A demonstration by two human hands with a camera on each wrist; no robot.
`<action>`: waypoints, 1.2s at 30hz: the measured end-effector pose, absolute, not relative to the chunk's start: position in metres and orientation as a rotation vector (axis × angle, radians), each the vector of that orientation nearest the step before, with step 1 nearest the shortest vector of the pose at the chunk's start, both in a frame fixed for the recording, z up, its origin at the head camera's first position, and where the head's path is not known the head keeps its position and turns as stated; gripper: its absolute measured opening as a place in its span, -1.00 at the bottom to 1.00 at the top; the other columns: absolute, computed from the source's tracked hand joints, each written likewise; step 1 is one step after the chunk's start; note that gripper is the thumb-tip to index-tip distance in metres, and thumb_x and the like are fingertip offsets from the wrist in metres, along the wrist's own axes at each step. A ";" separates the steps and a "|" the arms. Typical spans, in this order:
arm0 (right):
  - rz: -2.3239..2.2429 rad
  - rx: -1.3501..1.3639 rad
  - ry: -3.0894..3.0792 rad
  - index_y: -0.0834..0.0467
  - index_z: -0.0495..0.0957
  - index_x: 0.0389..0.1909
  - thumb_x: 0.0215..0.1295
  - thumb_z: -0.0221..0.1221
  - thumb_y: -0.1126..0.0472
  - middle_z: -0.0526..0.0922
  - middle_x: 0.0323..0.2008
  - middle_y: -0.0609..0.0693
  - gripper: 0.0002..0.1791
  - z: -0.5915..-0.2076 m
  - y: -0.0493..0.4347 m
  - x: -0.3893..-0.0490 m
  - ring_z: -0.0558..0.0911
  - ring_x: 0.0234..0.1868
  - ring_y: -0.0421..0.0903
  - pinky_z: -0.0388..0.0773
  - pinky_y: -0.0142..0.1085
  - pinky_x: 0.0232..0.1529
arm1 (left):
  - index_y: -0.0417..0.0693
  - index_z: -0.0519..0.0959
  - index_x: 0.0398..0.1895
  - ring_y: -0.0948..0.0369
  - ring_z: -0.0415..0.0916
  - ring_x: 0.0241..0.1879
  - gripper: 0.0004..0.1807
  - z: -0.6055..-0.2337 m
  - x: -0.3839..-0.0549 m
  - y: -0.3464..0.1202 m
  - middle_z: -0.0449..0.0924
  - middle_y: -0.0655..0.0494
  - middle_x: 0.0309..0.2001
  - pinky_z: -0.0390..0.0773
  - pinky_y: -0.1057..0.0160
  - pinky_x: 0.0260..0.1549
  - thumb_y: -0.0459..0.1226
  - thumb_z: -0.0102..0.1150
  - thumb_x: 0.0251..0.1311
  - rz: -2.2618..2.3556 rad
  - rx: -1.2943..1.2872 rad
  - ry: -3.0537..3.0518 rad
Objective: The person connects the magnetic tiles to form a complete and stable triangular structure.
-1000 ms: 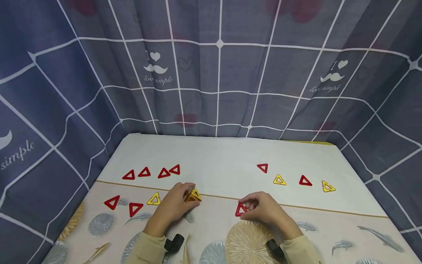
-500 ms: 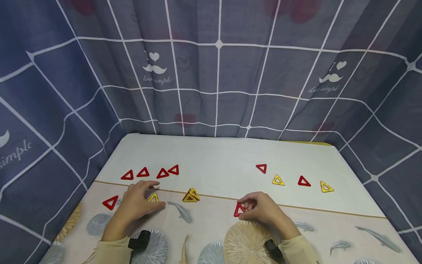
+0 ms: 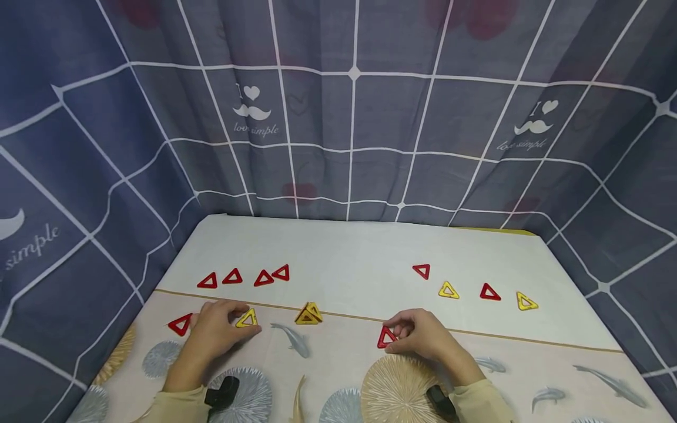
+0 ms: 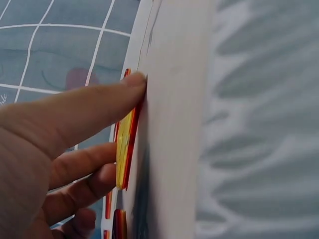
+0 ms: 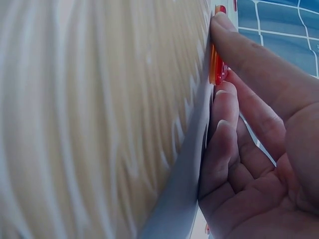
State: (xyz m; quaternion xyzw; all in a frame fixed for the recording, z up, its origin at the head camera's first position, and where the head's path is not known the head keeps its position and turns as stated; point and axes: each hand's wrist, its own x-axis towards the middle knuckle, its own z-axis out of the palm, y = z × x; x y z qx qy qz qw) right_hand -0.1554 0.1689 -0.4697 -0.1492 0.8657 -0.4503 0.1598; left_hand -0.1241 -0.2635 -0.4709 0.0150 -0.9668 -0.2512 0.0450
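My left hand (image 3: 214, 329) pinches a flat yellow triangle tile (image 3: 247, 318) between thumb and fingers. In the left wrist view, a red edge shows along that tile's underside. To its right stands a small peaked piece of joined yellow triangles (image 3: 308, 314), untouched. My right hand (image 3: 420, 335) holds a red triangle tile (image 3: 386, 337) at the middle of the table, thumb at its near corner and fingers at its far one. In the right wrist view the red tile (image 5: 221, 50) is seen edge-on, low against the cloth.
Several red triangles (image 3: 232, 276) lie in a row on the white strip at the back left. One more red triangle (image 3: 181, 324) is left of my left hand. At the back right, red triangles (image 3: 489, 292) and yellow triangles (image 3: 448, 289) lie scattered. A grid-patterned curtain (image 3: 328, 117) encloses the table.
My left hand has let go of the yellow peaked piece, which now stands on the cloth. It has moved left and closed its fingers on the flat yellow triangle. My right hand stays put.
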 end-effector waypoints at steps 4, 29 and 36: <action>-1.293 -0.437 2.470 0.17 0.74 -0.13 -0.14 0.62 0.21 0.58 -0.44 -0.05 -0.53 -0.470 0.170 -0.155 0.51 -0.41 -0.11 0.52 -0.33 -0.39 | -0.05 0.72 -0.05 -0.05 0.45 -0.07 -0.43 -0.471 -0.124 -0.261 0.68 0.04 -0.11 0.24 -0.19 -0.11 -0.02 0.63 -0.16 -0.831 0.018 -2.939; -1.316 -0.437 2.476 0.18 0.74 -0.21 -0.16 0.62 0.26 0.60 -0.46 -0.03 -0.59 -0.469 0.171 -0.154 0.53 -0.41 -0.10 0.52 -0.33 -0.40 | -0.04 0.69 -0.06 0.20 0.59 -0.31 -0.59 -0.461 -0.122 -0.231 0.66 0.15 -0.24 0.55 0.17 -0.32 -0.43 0.50 -0.05 -1.167 -0.179 -2.643; -1.308 -0.428 2.483 0.19 0.73 -0.24 -0.16 0.62 0.26 0.58 -0.46 -0.04 -0.60 -0.469 0.170 -0.153 0.52 -0.39 -0.09 0.51 -0.33 -0.40 | 0.03 0.69 -0.04 0.19 0.67 -0.19 -0.54 -0.441 -0.115 -0.200 0.64 0.12 -0.01 0.62 0.12 -0.26 -0.52 0.48 -0.02 -1.475 -0.631 -2.429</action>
